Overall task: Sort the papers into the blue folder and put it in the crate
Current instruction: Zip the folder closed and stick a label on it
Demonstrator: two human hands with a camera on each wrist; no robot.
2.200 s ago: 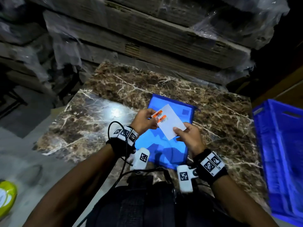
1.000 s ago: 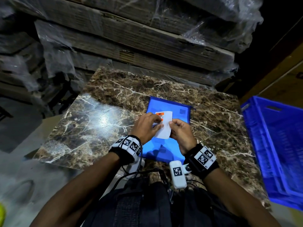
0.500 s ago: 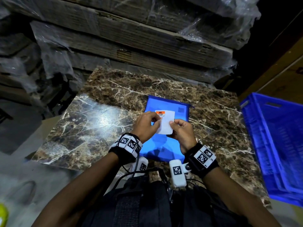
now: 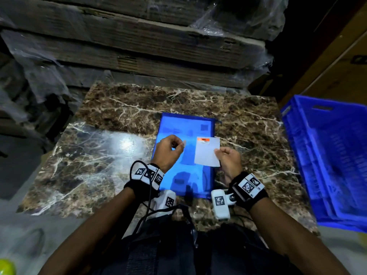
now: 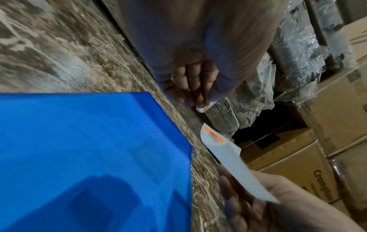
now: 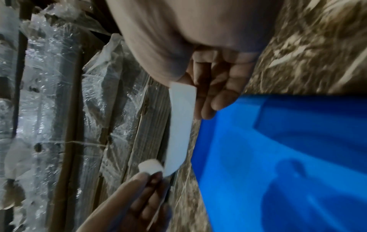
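The blue folder [image 4: 184, 126] lies flat on the marble table [image 4: 119, 108]. Above its right edge my right hand [image 4: 218, 153] pinches the lower right corner of a white paper [image 4: 207, 152] with an orange label at its top. My left hand [image 4: 179, 145] hovers over the folder's left part and pinches a small white slip [image 4: 184, 143]. In the left wrist view the slip [image 5: 202, 109] shows an orange mark, with the paper [image 5: 228, 158] below it. In the right wrist view the paper [image 6: 180, 125] stands on edge beside the slip [image 6: 151, 168]. The blue crate [image 4: 327, 155] stands open to the right.
Plastic-wrapped stacks of flat cardboard [image 4: 139, 46] rise right behind the table. Cardboard boxes [image 5: 327, 125] stand off to the right behind the crate. The table's left half [image 4: 89, 155] holds no objects. A yellow-green object [image 4: 7, 266] lies on the floor at bottom left.
Both hands held the paper together over the folder. Now they have parted: the left hand has pulled away to the left with a small slip, and the right hand holds the paper alone, further right.
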